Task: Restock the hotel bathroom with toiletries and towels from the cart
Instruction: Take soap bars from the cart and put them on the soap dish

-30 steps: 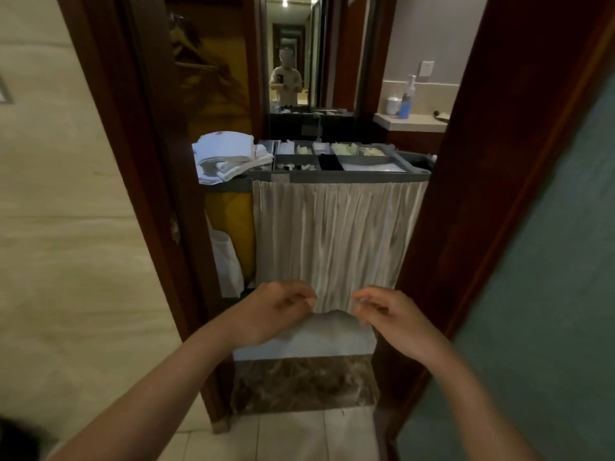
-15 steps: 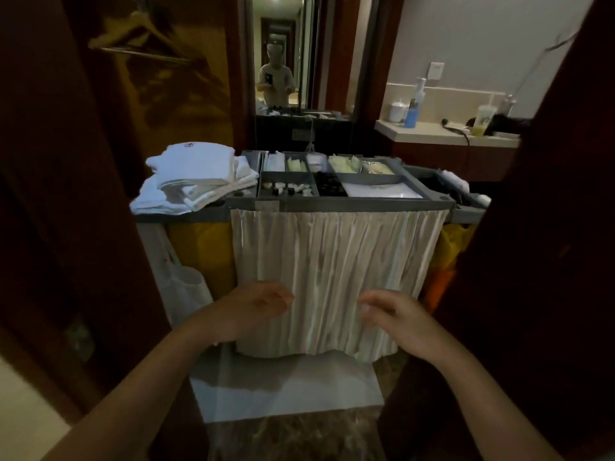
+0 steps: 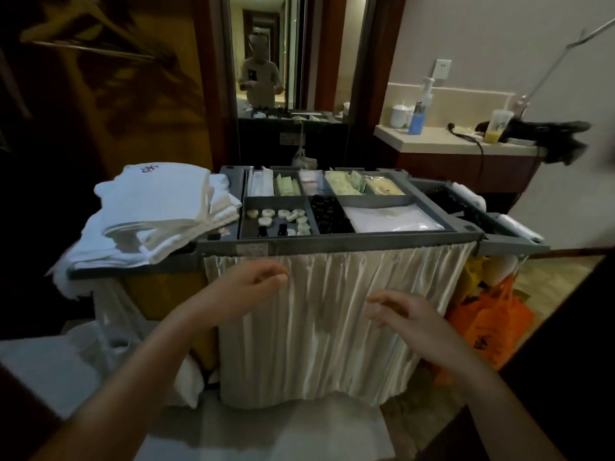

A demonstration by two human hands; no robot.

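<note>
Closer now to the cart (image 3: 339, 239), both hands, left (image 3: 253, 282) and right (image 3: 404, 314), hover empty with loosely curled fingers before its curtain (image 3: 332, 327); reach squarely for the towels (image 3: 156, 211) far left.

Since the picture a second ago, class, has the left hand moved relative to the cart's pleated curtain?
Yes. The left hand has risen from the curtain's bottom hem to near its top, just under the tray rim.

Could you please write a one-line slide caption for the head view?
Both bare hands, left hand and right hand, hover empty before the grey housekeeping cart's pleated cream curtain, beside stacked white folded towels.
</note>
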